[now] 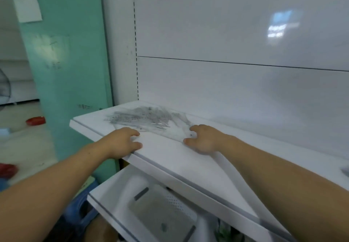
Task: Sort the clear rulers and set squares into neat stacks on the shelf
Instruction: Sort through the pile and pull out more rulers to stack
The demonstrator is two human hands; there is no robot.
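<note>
A loose heap of clear rulers and set squares (139,118) lies on the white shelf (170,158), near its left end and close to the back panel. My left hand (122,141) rests on the shelf's front edge, fingers loosely curled, just short of the heap. My right hand (202,138) lies to the right of the heap, thumb and fingers spread, touching the edge of a clear set square (177,130) that sticks out of the heap. Neither hand visibly holds anything.
A white back panel (226,34) rises behind the shelf. Below it, a lower white shelf (105,202) carries a white perforated basket (170,204). A green pillar (66,62) stands to the left. Red objects (35,120) lie on the floor.
</note>
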